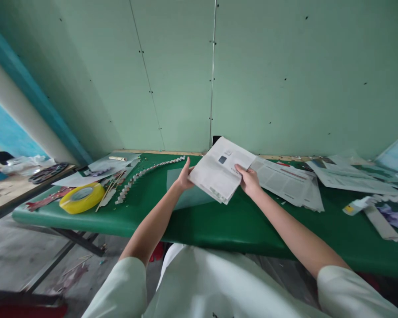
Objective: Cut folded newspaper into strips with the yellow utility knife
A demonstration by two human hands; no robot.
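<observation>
A folded newspaper (215, 174), several layers thick and printed on its upper face, is held tilted above the green table. My right hand (250, 180) pinches its right edge, thumb on top and fingers hidden underneath. At the left edge is my left hand (185, 177), its thumb raised off the paper and its other fingers behind the sheets, supporting them. Below the newspaper lies a pale translucent sheet (175, 183) on the tabletop. Just right of my right hand rest more newspaper sheets (285, 183).
On the left lie a yellow tape roll (82, 198), thin sticks (111, 190) and a curved folded-paper chain (146, 173). At right are loose papers (351, 172), a white bottle (356, 206) and purple cloth (394, 217). A green wall (252, 88) stands behind the green table (219, 229).
</observation>
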